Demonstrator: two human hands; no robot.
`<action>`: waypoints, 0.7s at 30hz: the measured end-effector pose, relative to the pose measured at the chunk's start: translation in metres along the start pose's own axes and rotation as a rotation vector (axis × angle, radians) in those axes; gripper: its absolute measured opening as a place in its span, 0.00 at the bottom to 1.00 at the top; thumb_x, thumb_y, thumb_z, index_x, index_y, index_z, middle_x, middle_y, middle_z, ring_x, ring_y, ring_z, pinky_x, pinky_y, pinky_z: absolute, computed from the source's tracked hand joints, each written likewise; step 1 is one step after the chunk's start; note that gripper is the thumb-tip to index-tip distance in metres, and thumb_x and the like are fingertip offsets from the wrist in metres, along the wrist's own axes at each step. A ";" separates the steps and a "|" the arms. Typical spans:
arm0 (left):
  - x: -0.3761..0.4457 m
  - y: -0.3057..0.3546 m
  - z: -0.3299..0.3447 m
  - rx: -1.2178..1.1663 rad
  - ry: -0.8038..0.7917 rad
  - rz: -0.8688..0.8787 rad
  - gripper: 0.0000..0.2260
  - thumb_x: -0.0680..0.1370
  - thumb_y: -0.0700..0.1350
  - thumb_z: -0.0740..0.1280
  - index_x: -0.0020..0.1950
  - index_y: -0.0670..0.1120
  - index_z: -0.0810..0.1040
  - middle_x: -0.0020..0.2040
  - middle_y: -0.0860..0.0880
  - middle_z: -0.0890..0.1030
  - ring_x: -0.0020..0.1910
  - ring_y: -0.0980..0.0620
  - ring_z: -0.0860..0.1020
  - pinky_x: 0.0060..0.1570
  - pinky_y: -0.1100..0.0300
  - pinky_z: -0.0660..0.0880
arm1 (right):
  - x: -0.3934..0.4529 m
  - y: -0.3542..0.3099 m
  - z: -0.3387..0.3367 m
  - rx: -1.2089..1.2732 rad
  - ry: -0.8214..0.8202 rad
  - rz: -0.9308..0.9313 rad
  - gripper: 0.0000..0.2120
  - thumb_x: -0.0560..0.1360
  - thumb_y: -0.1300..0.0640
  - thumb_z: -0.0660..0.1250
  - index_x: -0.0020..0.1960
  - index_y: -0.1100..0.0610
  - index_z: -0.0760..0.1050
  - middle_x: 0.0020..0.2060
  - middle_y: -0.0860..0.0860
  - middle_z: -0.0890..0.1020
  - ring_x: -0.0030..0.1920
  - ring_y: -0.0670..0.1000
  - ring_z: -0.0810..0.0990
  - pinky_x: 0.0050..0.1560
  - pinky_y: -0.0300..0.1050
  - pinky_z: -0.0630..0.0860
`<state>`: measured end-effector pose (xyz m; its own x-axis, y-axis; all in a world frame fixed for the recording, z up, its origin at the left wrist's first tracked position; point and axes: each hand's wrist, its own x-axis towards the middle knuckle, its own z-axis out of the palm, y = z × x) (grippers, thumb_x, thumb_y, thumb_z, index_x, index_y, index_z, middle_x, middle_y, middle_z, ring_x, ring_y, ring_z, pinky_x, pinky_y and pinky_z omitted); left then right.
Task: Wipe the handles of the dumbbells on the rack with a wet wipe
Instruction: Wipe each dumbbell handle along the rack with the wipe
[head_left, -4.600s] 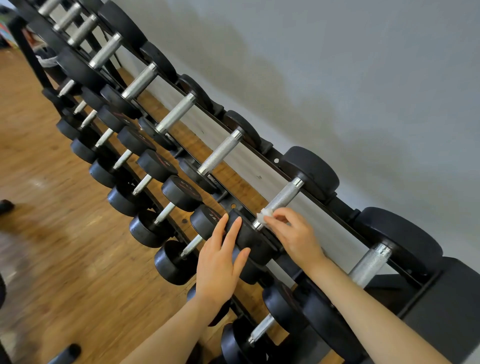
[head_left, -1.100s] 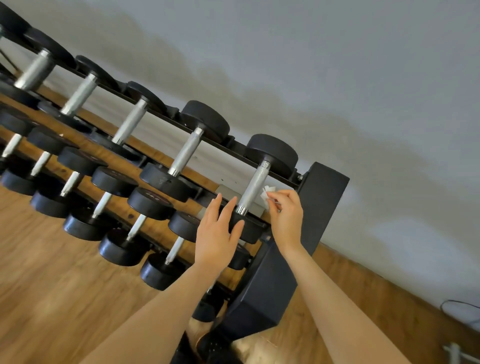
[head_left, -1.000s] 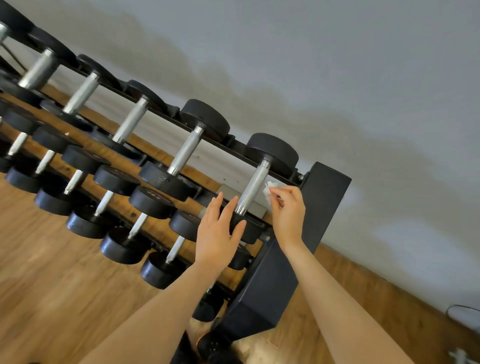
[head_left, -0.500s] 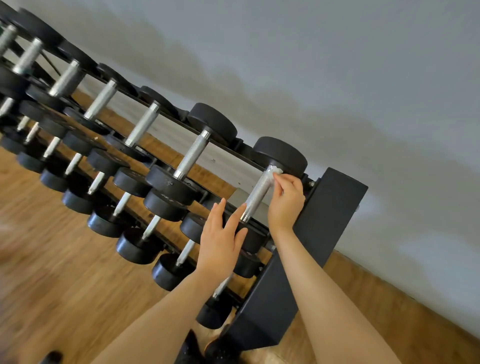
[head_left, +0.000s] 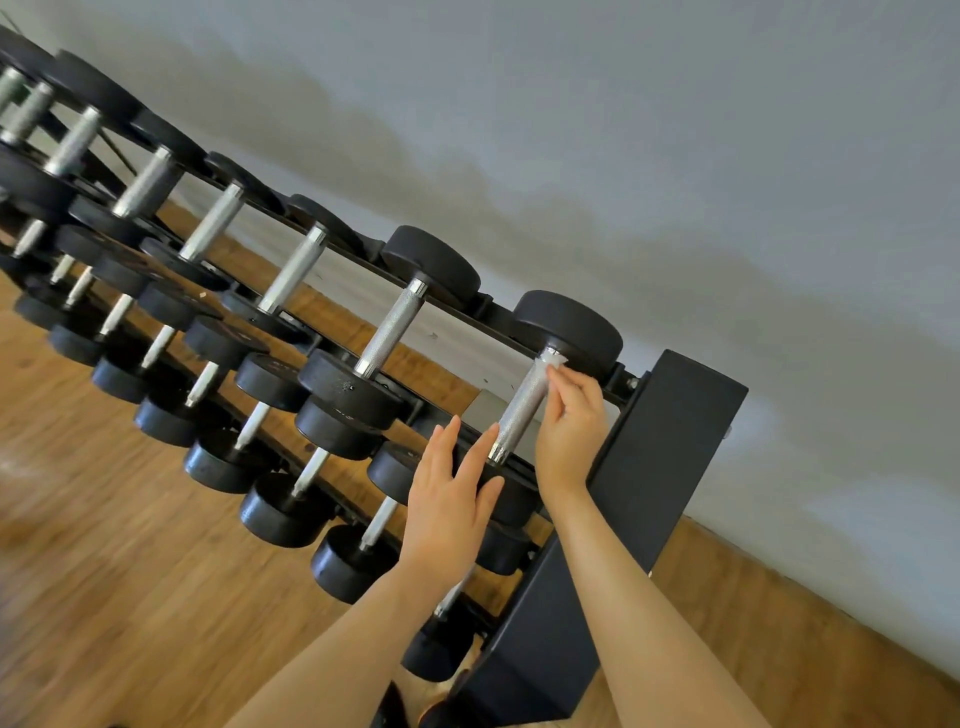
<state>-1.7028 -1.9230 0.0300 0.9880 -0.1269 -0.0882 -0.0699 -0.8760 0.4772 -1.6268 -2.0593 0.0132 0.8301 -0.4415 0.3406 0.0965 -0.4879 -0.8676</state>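
Observation:
A black rack (head_left: 670, 447) holds rows of black dumbbells with knurled steel handles. My right hand (head_left: 569, 421) pinches a small white wet wipe (head_left: 555, 364) against the far end of the rightmost top-row handle (head_left: 522, 410), close to its rear weight head (head_left: 571, 325). My left hand (head_left: 449, 499) lies flat with straight fingers on that dumbbell's front weight head (head_left: 511, 493), which it mostly hides.
More dumbbells fill the top row to the left, such as the neighbouring one (head_left: 395, 325), and two lower rows (head_left: 270, 395). A grey wall (head_left: 675, 156) stands right behind the rack. Wooden floor (head_left: 114, 597) spreads to the left and under the rack.
My right hand has slid the wipe up the last handle from its lower part to its far end. My left hand has stayed on the front weight head.

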 end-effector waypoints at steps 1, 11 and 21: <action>0.000 0.000 0.000 0.007 0.001 -0.001 0.25 0.83 0.53 0.56 0.78 0.61 0.49 0.81 0.50 0.47 0.80 0.47 0.45 0.76 0.51 0.46 | -0.004 0.002 0.000 0.000 -0.019 -0.015 0.11 0.79 0.64 0.64 0.59 0.63 0.79 0.53 0.56 0.80 0.53 0.46 0.78 0.54 0.24 0.71; -0.001 0.000 0.001 0.009 0.015 0.017 0.25 0.83 0.54 0.55 0.78 0.61 0.49 0.81 0.49 0.47 0.80 0.46 0.45 0.73 0.54 0.43 | 0.005 -0.003 0.006 0.082 0.037 0.068 0.12 0.79 0.64 0.62 0.60 0.64 0.78 0.56 0.55 0.79 0.56 0.48 0.78 0.53 0.23 0.70; 0.000 -0.003 0.005 0.008 0.035 0.033 0.24 0.82 0.54 0.56 0.78 0.57 0.58 0.81 0.48 0.52 0.80 0.44 0.50 0.73 0.51 0.46 | 0.010 -0.001 0.003 0.014 -0.008 -0.010 0.11 0.79 0.64 0.63 0.59 0.63 0.79 0.54 0.55 0.79 0.55 0.50 0.79 0.53 0.24 0.70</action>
<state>-1.7035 -1.9224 0.0243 0.9893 -0.1398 -0.0418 -0.1037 -0.8751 0.4726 -1.6169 -2.0614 0.0165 0.8334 -0.4310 0.3461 0.1120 -0.4815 -0.8693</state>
